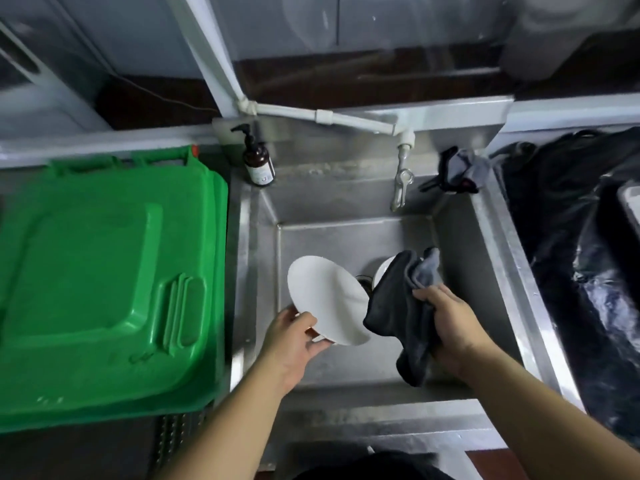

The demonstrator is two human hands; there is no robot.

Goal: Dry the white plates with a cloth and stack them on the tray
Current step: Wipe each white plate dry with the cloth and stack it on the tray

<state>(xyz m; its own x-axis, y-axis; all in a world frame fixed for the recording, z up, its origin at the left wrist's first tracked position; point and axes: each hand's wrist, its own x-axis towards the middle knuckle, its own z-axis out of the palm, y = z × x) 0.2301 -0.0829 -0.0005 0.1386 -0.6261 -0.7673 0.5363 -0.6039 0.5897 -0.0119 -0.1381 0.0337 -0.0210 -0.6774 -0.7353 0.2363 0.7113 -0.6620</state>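
Both hands over the sink — drying step in hand.
White plate [327, 299] is pinched at its near rim by left hand [294, 341], tilted above sink [346, 375]; dark cloth [398, 306] is bunched in right hand [450, 327] — it should be spread flat, the plate wiped and rotated.
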